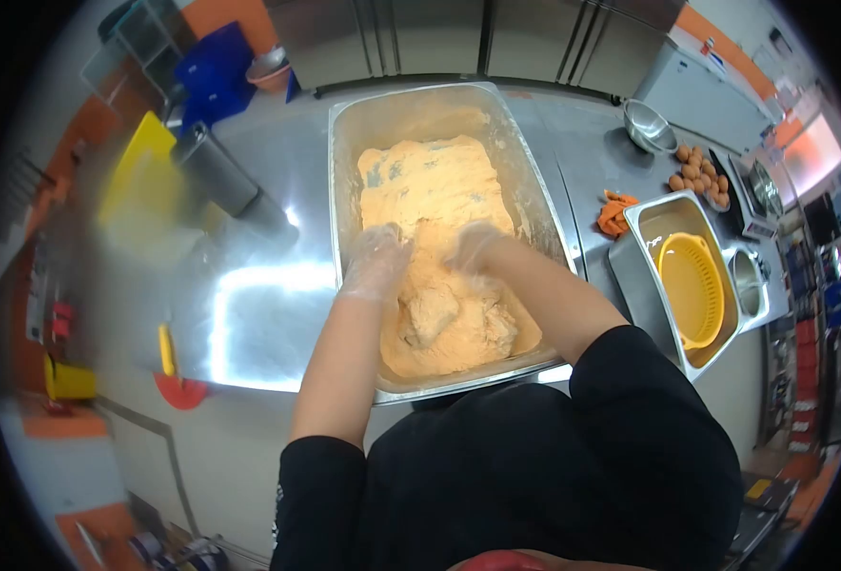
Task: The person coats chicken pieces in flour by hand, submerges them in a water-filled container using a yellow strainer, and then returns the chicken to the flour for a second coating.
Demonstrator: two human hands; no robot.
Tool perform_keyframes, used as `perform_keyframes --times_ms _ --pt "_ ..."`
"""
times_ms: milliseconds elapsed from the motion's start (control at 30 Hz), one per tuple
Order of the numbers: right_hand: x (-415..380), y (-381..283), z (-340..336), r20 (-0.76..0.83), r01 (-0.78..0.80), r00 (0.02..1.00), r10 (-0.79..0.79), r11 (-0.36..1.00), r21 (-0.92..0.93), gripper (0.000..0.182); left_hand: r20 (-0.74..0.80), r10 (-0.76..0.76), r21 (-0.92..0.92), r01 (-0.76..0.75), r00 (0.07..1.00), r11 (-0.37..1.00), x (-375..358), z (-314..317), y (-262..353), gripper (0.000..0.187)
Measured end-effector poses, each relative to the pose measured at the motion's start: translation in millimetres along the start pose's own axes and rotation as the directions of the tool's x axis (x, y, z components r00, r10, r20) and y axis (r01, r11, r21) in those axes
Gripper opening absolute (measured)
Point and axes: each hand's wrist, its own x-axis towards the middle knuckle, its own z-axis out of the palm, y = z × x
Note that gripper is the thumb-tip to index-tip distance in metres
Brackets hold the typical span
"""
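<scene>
A deep steel pan [349, 143] sits on the steel counter, holding pale orange floury dough [435, 186] with lumps near the front. My left hand [377, 259], in a clear plastic glove, presses into the dough at the pan's middle left. Beside it, my right hand [473, 246], also gloved, pushes into the same mass. The fingers of both hands are partly sunk in the dough, so I cannot see their tips.
To the right stands a second steel pan [644, 224] with a yellow colander [694, 285] in it. Behind it are eggs [696, 171], a steel bowl [649, 124] and an orange cloth [615, 214]. A yellow board [139, 171] and a red scraper [178, 385] lie left.
</scene>
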Motion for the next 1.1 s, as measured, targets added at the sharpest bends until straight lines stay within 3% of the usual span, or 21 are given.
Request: perform_keyframes --times_ms 33,67,133,167,233,267,333,433,467,533,600,667,733,767,800,867,900,967,1033,1067,1100 --pt "-4 -22 -2 0.038 -0.089 0.996 0.085 0.991 0.104 0.028 -0.035 0.073 0.077 -0.07 0.997 0.995 -2 -3 0 0.032" --pt "-13 -35 -3 0.12 0.043 0.992 -0.036 0.998 -0.052 0.031 -0.067 0.144 0.155 -0.132 0.987 0.979 -2 -3 0 0.03" --pt "-24 -50 -13 0.32 0.326 0.92 -0.225 0.892 -0.312 0.037 -0.168 -0.02 -0.11 0.001 0.986 0.994 13 19 -10 0.027" --pt "-23 -44 -20 0.269 0.274 0.94 -0.209 0.933 -0.232 0.037 -0.207 -0.105 -0.238 0.054 0.973 0.97 20 30 -16 0.026" --pt "-18 -27 -42 0.157 0.182 0.973 -0.171 0.982 -0.059 0.037 -0.118 -0.208 -0.355 0.154 0.971 0.922 15 3 -5 0.027" --pt "-5 -25 -52 0.079 0.127 0.989 -0.121 0.989 -0.082 0.037 -0.074 -0.254 -0.409 0.203 0.964 0.89 14 -8 -2 0.027" --pt "24 -20 -60 -0.078 0.016 0.997 -0.023 0.996 -0.085 0.037 -0.262 -0.257 -0.425 0.128 0.93 0.896 21 6 -10 0.03" --pt "62 -28 -49 -0.24 0.148 0.964 -0.117 0.982 0.118 0.038 -0.346 -0.329 -0.522 0.111 0.878 0.846 19 12 -8 0.032" --pt "100 -19 -14 -0.173 0.244 0.963 -0.206 0.939 0.241 0.043 -0.348 -0.371 -0.568 0.121 0.861 0.814 17 7 -6 0.032" --pt "92 -44 5 -0.058 0.468 0.872 -0.486 0.863 -0.188 0.047 -0.295 -0.438 -0.643 0.163 0.849 0.749 14 -1 -4 0.033" --pt "66 -54 10 0.105 0.477 0.877 -0.468 0.83 -0.29 0.046 -0.259 -0.452 -0.707 0.151 0.854 0.691 11 -11 -3 0.034" --pt "6 -75 -29 0.265 0.259 0.939 -0.217 0.956 -0.136 0.04 -0.247 -0.428 -0.764 0.097 0.869 0.637 8 -17 -3 0.035" --pt "-4 -57 -44 0.344 0.232 0.928 -0.144 0.945 -0.23 0.048 -0.343 -0.413 -0.726 0.041 0.844 0.687 11 -6 -4 0.035" --pt "-2 -47 -54 0.383 0.232 0.917 -0.111 0.93 -0.285 0.052 -0.395 -0.416 -0.706 0.019 0.819 0.708 14 -2 -6 0.035" --pt "14 -36 -63 0.508 0.408 0.85 -0.138 0.782 -0.471 0.053 -0.385 -0.416 -0.7 0.033 0.823 0.713 14 -3 -7 0.035" --pt "44 -18 -71 0.387 0.352 0.908 -0.16 0.792 -0.499 0.053 -0.355 -0.415 -0.684 0.07 0.838 0.726 12 -6 -6 0.035" --pt "52 -14 -71 0.12 0.133 0.988 -0.102 0.945 -0.298 0.052 -0.345 -0.414 -0.705 0.059 0.843 0.707 12 -6 -7 0.034" --pt "74 -20 -57 -0.163 -0.006 0.986 0.029 0.99 0.138 0.038 -0.325 -0.406 -0.742 0.036 0.854 0.669 13 -5 -9 0.034" --pt "83 -41 -49 -0.149 0.106 0.984 -0.095 0.992 0.068 0.036 -0.333 -0.425 -0.721 0.063 0.842 0.69 15 -6 -5 0.034" --pt "85 -52 -45 0.037 0.286 0.958 -0.285 0.936 -0.205 0.037 -0.335 -0.435 -0.711 0.079 0.836 0.699 15 -6 -4 0.034" --pt "88 -63 -29 0.037 0.445 0.894 -0.447 0.875 -0.191 0.037 -0.343 -0.415 -0.682 0.08 0.842 0.727 14 -5 -7 0.035"
